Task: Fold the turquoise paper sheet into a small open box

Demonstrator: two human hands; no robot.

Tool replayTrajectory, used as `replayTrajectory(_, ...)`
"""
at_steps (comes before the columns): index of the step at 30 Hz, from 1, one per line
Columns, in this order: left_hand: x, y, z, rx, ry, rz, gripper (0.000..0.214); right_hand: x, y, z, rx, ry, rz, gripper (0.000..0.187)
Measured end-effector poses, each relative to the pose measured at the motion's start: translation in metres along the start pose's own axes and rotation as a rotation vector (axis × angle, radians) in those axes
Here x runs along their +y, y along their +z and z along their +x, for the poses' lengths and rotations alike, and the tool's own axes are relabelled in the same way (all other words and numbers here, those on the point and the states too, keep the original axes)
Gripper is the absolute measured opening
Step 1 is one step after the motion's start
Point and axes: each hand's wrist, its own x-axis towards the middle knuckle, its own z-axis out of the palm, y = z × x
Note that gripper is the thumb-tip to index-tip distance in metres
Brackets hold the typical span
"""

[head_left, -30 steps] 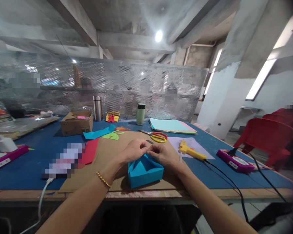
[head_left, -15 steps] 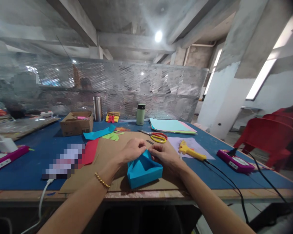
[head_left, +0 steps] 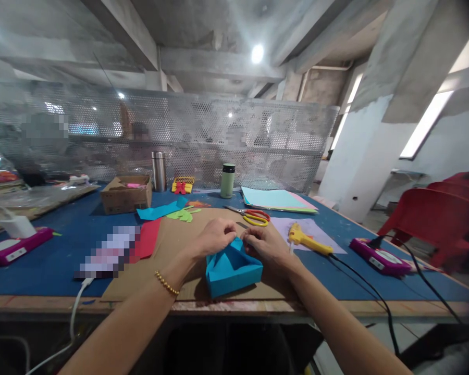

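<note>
A blue folded paper box [head_left: 233,269] sits on a brown cardboard sheet [head_left: 172,250] near the table's front edge. My left hand [head_left: 214,237] pinches the box's far rim from the left, fingers closed on the paper. From the right, my right hand [head_left: 266,245] grips the same far edge, fingers curled. Both hands meet at the box's back corner. A gold bead bracelet is on my left wrist.
Red-and-yellow scissors [head_left: 254,216] and a yellow glue gun [head_left: 307,240] with a black cord lie to the right. Coloured paper sheets [head_left: 277,199], a cardboard box [head_left: 125,194], two flasks, pink devices [head_left: 379,257] and red chairs [head_left: 433,219] surround. A perforated metal screen stands behind the blue table [head_left: 54,260].
Both hands have stayed on the box's far edge, working the fold. The view has shifted slightly.
</note>
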Motion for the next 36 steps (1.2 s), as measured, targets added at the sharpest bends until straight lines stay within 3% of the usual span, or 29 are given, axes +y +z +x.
replayTrajectory(6, 0.003, 0.001, -0.001, -0.034, 0.008, 0.013, 0.013, 0.004, -0.003, 0.001, -0.036, -0.084, -0.094, 0.027)
replayTrajectory(15, 0.001, 0.003, 0.001, -0.067, -0.030, 0.022, 0.022, 0.012, -0.004, 0.006, 0.021, -0.233, -0.260, 0.020)
replayTrajectory(27, -0.001, 0.007, 0.000, -0.088, -0.052, -0.009, 0.015, 0.029, 0.001, 0.016, 0.051, -0.257, -0.245, 0.024)
replayTrajectory(36, 0.001, 0.004, 0.001, -0.114, -0.043, 0.013, 0.027, 0.030, 0.002, 0.013, 0.067, -0.248, -0.241, 0.022)
